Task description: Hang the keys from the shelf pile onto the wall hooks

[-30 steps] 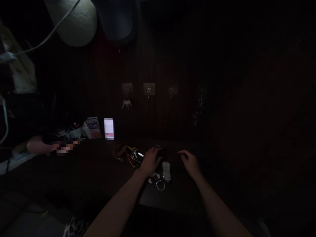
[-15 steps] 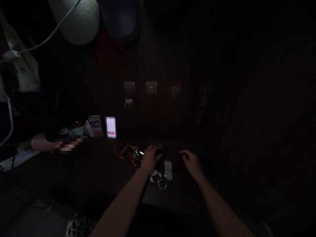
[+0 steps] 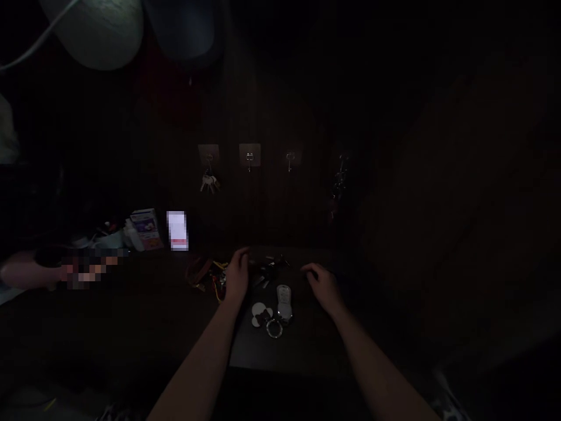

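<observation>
On the dark table, my left hand [image 3: 237, 279] rests with fingers loosely bent and nothing seen in them. It lies between a bunch of keys on red and yellow cords [image 3: 218, 280] at its left and dark keys [image 3: 265, 271] at its right. My right hand [image 3: 323, 286] hovers or rests to the right of those dark keys, fingers curved, apart and holding nothing visible. Between my forearms lie a silver flip-open case [image 3: 284, 303], a metal ring [image 3: 274, 328] and a white rounded charm [image 3: 258, 310] with a dark bow shape.
Several hooks line the wall; one bears a key bunch [image 3: 210, 182], another, at the right, a dim chain-like bundle [image 3: 339, 184]. A lit screen [image 3: 177, 231] and a small box [image 3: 148, 228] stand at the back left. Caps [image 3: 100, 35] hang above. The light is very low.
The view has swung right, so everything appears further left. My left hand has shifted a little left, uncovering more of the dark keys. My right hand looks much the same.
</observation>
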The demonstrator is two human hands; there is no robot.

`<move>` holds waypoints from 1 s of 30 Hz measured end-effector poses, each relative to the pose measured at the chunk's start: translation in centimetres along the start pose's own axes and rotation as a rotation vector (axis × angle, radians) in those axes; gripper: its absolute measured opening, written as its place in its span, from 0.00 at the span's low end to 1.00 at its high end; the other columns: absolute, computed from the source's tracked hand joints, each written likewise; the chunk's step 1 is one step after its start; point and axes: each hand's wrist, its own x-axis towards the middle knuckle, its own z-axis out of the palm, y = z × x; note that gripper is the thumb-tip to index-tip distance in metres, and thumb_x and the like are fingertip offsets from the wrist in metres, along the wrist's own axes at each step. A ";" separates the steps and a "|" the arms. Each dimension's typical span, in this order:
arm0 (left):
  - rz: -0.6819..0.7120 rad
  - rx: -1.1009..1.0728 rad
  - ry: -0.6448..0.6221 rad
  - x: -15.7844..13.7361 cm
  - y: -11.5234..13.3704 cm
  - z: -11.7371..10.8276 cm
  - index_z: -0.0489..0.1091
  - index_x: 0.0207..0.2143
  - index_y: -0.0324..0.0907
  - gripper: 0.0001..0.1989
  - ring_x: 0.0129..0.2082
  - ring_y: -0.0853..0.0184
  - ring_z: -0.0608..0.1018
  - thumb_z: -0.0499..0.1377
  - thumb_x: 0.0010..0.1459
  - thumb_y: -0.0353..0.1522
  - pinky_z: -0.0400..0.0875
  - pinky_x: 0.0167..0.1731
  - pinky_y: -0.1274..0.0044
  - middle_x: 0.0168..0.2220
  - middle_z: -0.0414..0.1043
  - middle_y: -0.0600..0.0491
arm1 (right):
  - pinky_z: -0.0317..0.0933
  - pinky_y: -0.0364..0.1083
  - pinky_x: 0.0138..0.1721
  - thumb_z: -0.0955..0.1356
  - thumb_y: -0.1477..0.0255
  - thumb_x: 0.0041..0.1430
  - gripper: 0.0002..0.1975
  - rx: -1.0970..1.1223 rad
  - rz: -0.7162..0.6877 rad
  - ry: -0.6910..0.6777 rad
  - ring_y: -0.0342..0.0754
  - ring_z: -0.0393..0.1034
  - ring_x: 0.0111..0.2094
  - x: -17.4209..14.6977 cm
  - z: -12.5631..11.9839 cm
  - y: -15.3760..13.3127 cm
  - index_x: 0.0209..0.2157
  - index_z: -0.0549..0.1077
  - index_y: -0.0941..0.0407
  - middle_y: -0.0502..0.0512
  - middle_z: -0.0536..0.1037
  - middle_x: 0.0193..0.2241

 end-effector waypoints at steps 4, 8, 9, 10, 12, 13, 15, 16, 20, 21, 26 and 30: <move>-0.062 -0.250 0.237 0.9 0.1 -1.5 0.67 0.41 0.42 0.11 0.33 0.69 0.77 0.50 0.56 0.32 0.68 0.37 0.75 0.37 0.74 0.51 | 0.60 0.47 0.40 0.59 0.73 0.50 0.11 0.004 -0.001 0.015 0.48 0.70 0.36 0.0 0.1 0.3 0.28 0.72 0.54 0.52 0.75 0.30; -0.256 -0.614 0.459 1.9 -0.4 -3.2 0.66 0.40 0.42 0.10 0.34 0.69 0.77 0.51 0.54 0.32 0.68 0.33 0.77 0.39 0.72 0.51 | 0.60 0.46 0.39 0.59 0.74 0.50 0.11 0.011 0.001 0.017 0.48 0.70 0.36 0.0 0.2 0.4 0.28 0.72 0.54 0.52 0.75 0.30; -0.314 -0.717 0.494 2.2 -0.6 -3.7 0.66 0.38 0.42 0.10 0.35 0.70 0.76 0.51 0.54 0.32 0.68 0.34 0.78 0.40 0.72 0.50 | 0.60 0.46 0.40 0.59 0.74 0.49 0.11 0.012 -0.002 0.016 0.48 0.70 0.36 0.0 0.2 0.4 0.28 0.72 0.54 0.52 0.75 0.30; -0.369 -0.812 0.519 2.4 -0.8 -4.1 0.66 0.37 0.42 0.09 0.36 0.70 0.76 0.51 0.54 0.32 0.68 0.35 0.78 0.40 0.71 0.50 | 0.60 0.46 0.40 0.59 0.75 0.50 0.11 0.012 -0.006 0.015 0.48 0.70 0.36 0.0 0.2 0.4 0.28 0.72 0.54 0.52 0.76 0.30; -0.458 -0.964 0.548 2.7 -1.2 -5.0 0.66 0.34 0.43 0.07 0.37 0.72 0.75 0.50 0.54 0.32 0.68 0.37 0.79 0.40 0.71 0.51 | 0.60 0.46 0.40 0.59 0.75 0.50 0.11 0.009 -0.012 0.015 0.48 0.70 0.36 0.0 0.2 0.5 0.28 0.72 0.54 0.52 0.75 0.30; -0.490 -1.018 0.559 2.8 -1.3 -5.3 0.66 0.33 0.43 0.07 0.38 0.72 0.75 0.50 0.53 0.31 0.68 0.38 0.80 0.39 0.71 0.52 | 0.60 0.46 0.40 0.59 0.75 0.50 0.11 0.007 -0.015 0.016 0.48 0.70 0.36 0.0 0.2 0.5 0.28 0.72 0.54 0.52 0.75 0.30; -0.524 -1.085 0.579 2.8 -1.2 -5.7 0.66 0.31 0.43 0.06 0.37 0.73 0.75 0.50 0.53 0.31 0.67 0.38 0.80 0.37 0.70 0.53 | 0.60 0.46 0.41 0.59 0.75 0.50 0.11 0.008 -0.018 0.022 0.48 0.70 0.36 -0.1 0.3 0.6 0.28 0.72 0.53 0.52 0.75 0.30; -0.526 -1.100 0.582 2.8 -1.0 -5.7 0.66 0.31 0.43 0.07 0.37 0.74 0.74 0.49 0.54 0.31 0.67 0.38 0.80 0.36 0.70 0.53 | 0.60 0.46 0.41 0.59 0.75 0.50 0.11 0.008 -0.018 0.027 0.48 0.70 0.36 -0.1 0.3 0.6 0.28 0.72 0.53 0.52 0.75 0.30; -0.493 -1.072 0.556 2.6 -0.1 -5.5 0.66 0.30 0.42 0.08 0.37 0.74 0.74 0.48 0.55 0.32 0.66 0.39 0.81 0.36 0.70 0.53 | 0.60 0.47 0.41 0.59 0.76 0.50 0.11 0.010 -0.021 0.026 0.48 0.70 0.36 -0.1 0.2 0.5 0.28 0.72 0.53 0.51 0.75 0.30; -0.487 -1.052 0.543 2.5 0.0 -5.4 0.66 0.31 0.42 0.08 0.38 0.74 0.74 0.48 0.56 0.32 0.66 0.40 0.80 0.37 0.70 0.53 | 0.60 0.47 0.41 0.59 0.76 0.50 0.11 0.013 -0.023 0.021 0.48 0.70 0.36 -0.1 0.2 0.4 0.28 0.72 0.53 0.51 0.75 0.30; -0.521 -0.980 0.474 2.5 0.0 -5.0 0.67 0.31 0.42 0.08 0.40 0.70 0.74 0.50 0.55 0.32 0.66 0.40 0.78 0.38 0.72 0.51 | 0.60 0.47 0.40 0.59 0.76 0.50 0.11 0.017 -0.022 0.015 0.48 0.70 0.36 -0.1 0.1 0.3 0.28 0.72 0.53 0.51 0.75 0.30; -0.477 -0.828 0.287 2.5 0.0 -4.2 0.69 0.35 0.42 0.10 0.42 0.68 0.75 0.50 0.54 0.35 0.66 0.42 0.76 0.41 0.73 0.49 | 0.61 0.46 0.40 0.59 0.76 0.50 0.11 0.009 -0.022 0.014 0.48 0.70 0.36 0.0 0.2 0.4 0.28 0.72 0.53 0.52 0.75 0.30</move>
